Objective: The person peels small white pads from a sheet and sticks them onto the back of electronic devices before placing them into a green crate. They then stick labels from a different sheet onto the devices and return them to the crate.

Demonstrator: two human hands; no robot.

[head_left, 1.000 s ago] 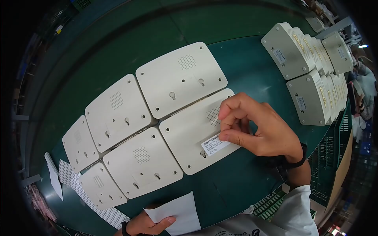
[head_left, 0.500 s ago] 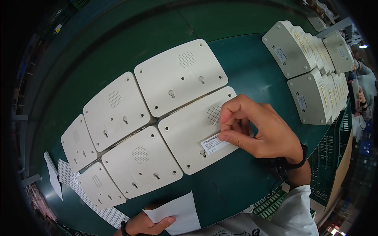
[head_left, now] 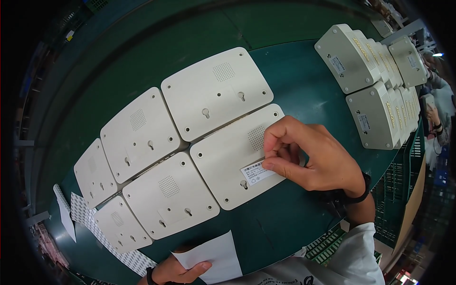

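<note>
My right hand is closed in a pinch on the edge of a small white printed label. That label lies over the lower part of the nearest right cream plastic housing, by a keyhole slot; whether it is fully stuck down cannot be told. Part of the label and of the housing's right side is hidden behind the fingers. Low in the view, my left hand grips a white sheet between thumb and fingers, its face blank toward me.
More cream housings lie face down in two rows to the left. Labelled units stand stacked at the right. Patterned backing paper runs along the left of the green table. Another person is at the far right.
</note>
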